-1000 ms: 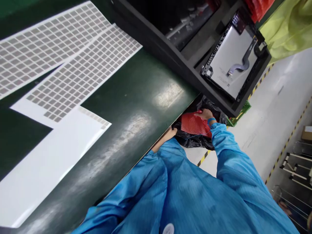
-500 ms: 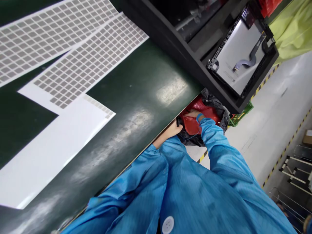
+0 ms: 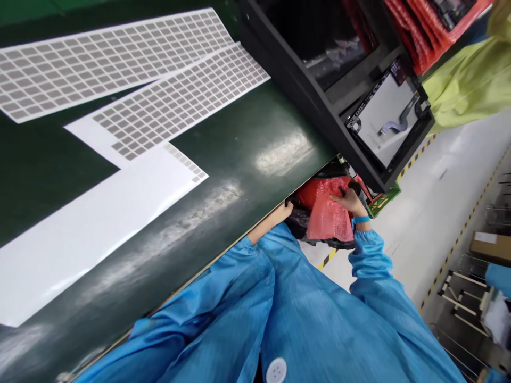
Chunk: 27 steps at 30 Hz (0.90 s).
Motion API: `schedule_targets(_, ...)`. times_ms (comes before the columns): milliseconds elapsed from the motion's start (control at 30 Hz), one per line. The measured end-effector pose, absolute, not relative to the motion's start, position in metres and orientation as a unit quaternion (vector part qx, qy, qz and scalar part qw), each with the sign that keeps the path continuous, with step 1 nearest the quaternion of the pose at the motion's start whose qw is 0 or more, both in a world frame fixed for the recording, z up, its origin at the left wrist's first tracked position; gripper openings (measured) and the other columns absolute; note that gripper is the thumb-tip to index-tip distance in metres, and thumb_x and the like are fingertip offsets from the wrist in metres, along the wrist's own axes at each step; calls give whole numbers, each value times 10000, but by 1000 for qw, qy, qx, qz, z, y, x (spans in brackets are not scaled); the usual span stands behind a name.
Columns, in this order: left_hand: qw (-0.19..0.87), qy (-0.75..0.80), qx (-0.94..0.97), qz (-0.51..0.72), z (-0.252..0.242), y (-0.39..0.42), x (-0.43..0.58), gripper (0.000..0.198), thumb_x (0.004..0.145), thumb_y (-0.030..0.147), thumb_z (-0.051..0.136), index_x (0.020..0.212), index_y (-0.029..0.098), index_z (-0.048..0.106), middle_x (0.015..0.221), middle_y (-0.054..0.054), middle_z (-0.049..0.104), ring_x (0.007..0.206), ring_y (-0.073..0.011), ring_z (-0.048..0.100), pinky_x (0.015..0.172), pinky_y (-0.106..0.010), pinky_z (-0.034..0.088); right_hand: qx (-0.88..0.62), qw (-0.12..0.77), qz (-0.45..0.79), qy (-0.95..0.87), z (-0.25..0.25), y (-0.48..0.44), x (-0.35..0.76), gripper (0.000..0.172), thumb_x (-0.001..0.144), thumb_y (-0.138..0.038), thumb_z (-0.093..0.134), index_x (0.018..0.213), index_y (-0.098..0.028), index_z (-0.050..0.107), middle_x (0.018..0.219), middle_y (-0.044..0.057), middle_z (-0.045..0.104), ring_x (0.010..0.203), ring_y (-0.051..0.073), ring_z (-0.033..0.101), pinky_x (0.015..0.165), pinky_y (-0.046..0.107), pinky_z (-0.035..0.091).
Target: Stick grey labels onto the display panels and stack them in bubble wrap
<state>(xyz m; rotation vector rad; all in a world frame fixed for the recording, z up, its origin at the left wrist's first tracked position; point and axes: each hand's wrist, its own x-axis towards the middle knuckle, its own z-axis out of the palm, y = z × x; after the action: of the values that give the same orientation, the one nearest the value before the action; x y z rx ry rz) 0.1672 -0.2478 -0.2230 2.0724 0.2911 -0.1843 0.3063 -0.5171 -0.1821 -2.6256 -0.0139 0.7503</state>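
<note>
My left hand (image 3: 282, 214) is closed at the table's edge, gripping the rim of a black plastic bag (image 3: 296, 222) that hangs below it. Above the bag's opening, my right hand (image 3: 350, 202), with a blue band at the wrist, pinches the upper part of a red bubble-wrap bag (image 3: 329, 215). Dark bits show at the fingertips of both hands; I cannot tell what they are. More red wrap lies deeper in the black bag, partly hidden by the table.
On the green table (image 3: 239, 138) lie white sheets with grey label squares (image 3: 175, 106). A black tray (image 3: 331, 111) holding a screen part with a flat cable (image 3: 387, 119) overhangs the corner. Beyond are a green crate (image 3: 385, 201), red wrapped parts (image 3: 423, 32) and yellow-green cloth (image 3: 471, 80).
My right hand has come up out of the black bag and moved right, drawing the red bubble-wrap bag higher. My left hand stays at the table's edge. The view has shifted slightly.
</note>
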Motion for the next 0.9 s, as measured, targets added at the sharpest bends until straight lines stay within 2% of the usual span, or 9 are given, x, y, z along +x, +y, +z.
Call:
schedule_targets(100, 495, 98, 861, -61, -195, -246, 151, 583, 984, 363, 616, 1529, 154, 605, 1511, -159, 665, 1519, -398, 508, 1363, -542, 261, -922, 282, 264, -10, -148, -541, 282, 503, 775, -636, 824, 894, -158, 722, 880, 51, 787, 869, 247, 727, 815, 357, 605)
schedule_targets(167, 501, 81, 860, -56, -177, -246, 138, 640, 998, 406, 602, 1585, 159, 546, 1574, -161, 619, 1544, -384, 492, 1366, -529, 261, -909, 322, 263, -9, -126, -554, 267, 523, 713, -662, 834, 855, -174, 710, 846, 50, 780, 823, 244, 721, 801, 371, 616)
schedule_targets(267, 528, 73, 844, -58, -159, -246, 126, 695, 1011, 425, 588, 1642, 162, 461, 1641, -161, 557, 1558, -358, 485, 1340, -504, 328, -896, 360, 259, -2, -92, -568, 246, 473, 660, -614, 880, 802, -198, 707, 788, 51, 776, 771, 255, 725, 781, 401, 632)
schedule_targets(367, 561, 85, 822, -54, -151, -248, 123, 641, 1028, 427, 565, 1598, 145, 491, 1590, -180, 595, 1514, -353, 533, 1308, -514, 380, -891, 389, 234, 3, -56, -576, 229, 408, 658, -534, 922, 849, -228, 730, 896, 90, 827, 859, 296, 772, 848, 433, 647)
schedule_targets(500, 622, 60, 778, -59, -132, -266, 117, 499, 1054, 476, 536, 1421, 154, 640, 1318, -156, 720, 1187, -286, 735, 1100, -435, 583, -893, 405, 194, 1, -17, -565, 208, 328, 706, -478, 924, 898, -278, 748, 1052, 119, 853, 975, 335, 808, 923, 455, 653)
schedule_targets(567, 656, 18, 752, -61, -112, -276, 113, 504, 1061, 512, 539, 1425, 182, 652, 1318, -133, 715, 1131, -249, 751, 1008, -374, 625, -897, 405, 178, -9, -3, -548, 198, 312, 734, -483, 905, 930, -290, 759, 1095, 110, 853, 1042, 346, 810, 977, 479, 647)
schedule_targets(667, 708, -43, 704, -42, -71, -277, 110, 525, 1086, 522, 504, 1487, 206, 626, 1432, -139, 659, 1285, -262, 686, 1129, -402, 572, -899, 408, 147, -64, 22, -511, 190, 373, 722, -492, 925, 991, -279, 776, 1104, 96, 850, 1091, 352, 805, 1024, 512, 641)
schedule_targets(767, 740, -64, 670, 22, -24, -253, 107, 475, 1110, 523, 451, 1338, 206, 722, 1361, -143, 657, 1319, -284, 626, 1237, -470, 485, -881, 418, 126, -182, 62, -463, 197, 408, 724, -465, 958, 1045, -269, 798, 1055, 73, 853, 968, 305, 816, 916, 446, 680)
schedule_targets(900, 753, -40, 643, 135, 23, -199, 102, 499, 1100, 582, 454, 1246, 209, 752, 1297, -115, 691, 1331, -319, 607, 1246, -511, 472, -821, 397, 136, -387, 128, -380, 214, 247, 863, -405, 887, 1065, -283, 813, 958, 15, 837, 835, 236, 789, 805, 344, 665)
